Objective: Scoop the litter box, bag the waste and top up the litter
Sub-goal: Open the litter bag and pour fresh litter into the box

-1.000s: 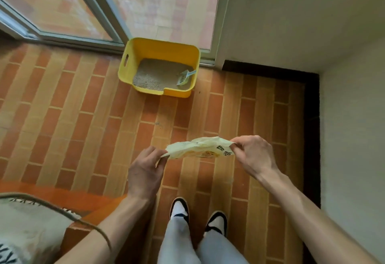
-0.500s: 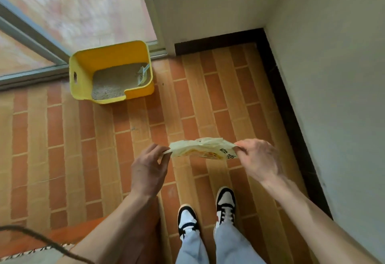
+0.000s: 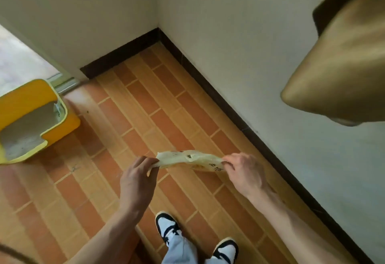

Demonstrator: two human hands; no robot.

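Observation:
A pale yellow printed plastic bag (image 3: 188, 160) is stretched flat between my hands above the tiled floor. My left hand (image 3: 138, 177) pinches its left end and my right hand (image 3: 244, 170) pinches its right end. The yellow litter box (image 3: 62, 123) stands on the floor at the far left, partly cut off by the frame, with grey litter (image 3: 27, 127) inside. A pale scoop (image 3: 58, 109) leans in the box's right corner, mostly hidden by the rim.
White walls meet in a corner ahead, with dark skirting (image 3: 208, 86) along the floor. A brownish fabric object (image 3: 341, 55) hangs into view at the upper right. My two shoes (image 3: 168, 227) stand on the orange tiles (image 3: 145, 101) below the bag.
The view has swung right: the litter box has slid to the left edge and the wall corner and a hanging fabric object have come into view. Both hands keep holding the bag.

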